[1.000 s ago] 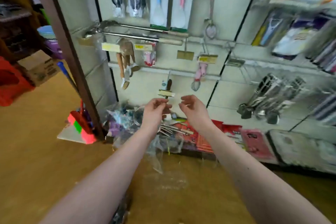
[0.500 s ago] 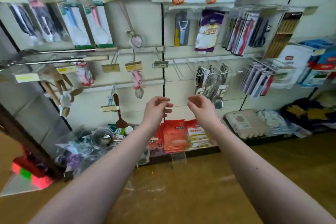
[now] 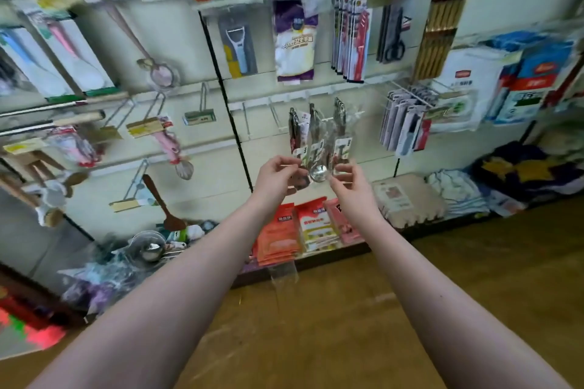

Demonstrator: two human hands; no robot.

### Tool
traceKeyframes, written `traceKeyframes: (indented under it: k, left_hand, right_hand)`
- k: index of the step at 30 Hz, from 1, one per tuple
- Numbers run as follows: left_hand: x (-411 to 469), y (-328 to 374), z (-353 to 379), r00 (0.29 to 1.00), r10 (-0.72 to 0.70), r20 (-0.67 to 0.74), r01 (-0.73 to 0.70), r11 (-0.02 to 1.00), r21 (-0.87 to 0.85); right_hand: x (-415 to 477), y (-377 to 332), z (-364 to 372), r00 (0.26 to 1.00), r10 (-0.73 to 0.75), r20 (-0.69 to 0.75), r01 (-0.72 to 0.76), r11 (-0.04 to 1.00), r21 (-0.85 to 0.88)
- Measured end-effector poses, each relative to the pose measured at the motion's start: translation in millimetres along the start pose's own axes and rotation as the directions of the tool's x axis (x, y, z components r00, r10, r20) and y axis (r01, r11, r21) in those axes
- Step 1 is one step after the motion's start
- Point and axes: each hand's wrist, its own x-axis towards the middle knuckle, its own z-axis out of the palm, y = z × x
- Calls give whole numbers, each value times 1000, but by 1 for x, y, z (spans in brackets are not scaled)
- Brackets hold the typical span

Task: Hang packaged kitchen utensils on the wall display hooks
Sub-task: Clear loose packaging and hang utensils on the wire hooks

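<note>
The step in hand is the approach to the hook: the package is held up in front of the wall display and is not yet hung. The left hand (image 3: 278, 174) and the right hand (image 3: 347, 178) are raised side by side, a little apart, each with thumb and fingers curled in a pinch on the top edge of a clear package (image 3: 283, 275). The film hangs slack from the hands down toward the floor (image 3: 347, 325). The utensil inside the film cannot be made out. A shiny spoon bowl (image 3: 318, 172) shows between the hands, and whether it belongs to the held package or to the stock behind cannot be told. Directly behind and above the hands, a row of packaged spoons (image 3: 341, 142) hangs on its hooks. Bare wire hooks (image 3: 246, 118) stand just to the left of that row. The next move probably calls for raising the top edge to hook level, aligning the hang hole with the hook tip, and sliding the package on before either pinch is released. The film is limp, so it is likely to need both hands to keep the hole taut.
</note>
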Motion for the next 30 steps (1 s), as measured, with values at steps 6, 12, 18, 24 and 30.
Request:
traceKeyframes:
  k: [6,12,18,24,30]
  left_hand:
    - [44,-21,20,999,-46,15,45,998,53]
    - [129,-31,16,996,-89,8,89,996,-22]
    - [224,-37,8,995,-99,17,100,992,-76]
    - [287,-54,12,985,-172,-3,170,979,-116]
    - [331,-87,25,967,-252,-33,251,968,-12]
  right_hand:
    - [38,24,-3,998,68,8,-68,998,-6]
    - [107,32,7,997,72,-15,-73,993,-96]
    - [190,32,23,990,144,-8,-143,981,-128]
    - [247,48,47,988,154,3,-150,967,-208]
    - [304,71,54,973,221,74,-195,945,-261]
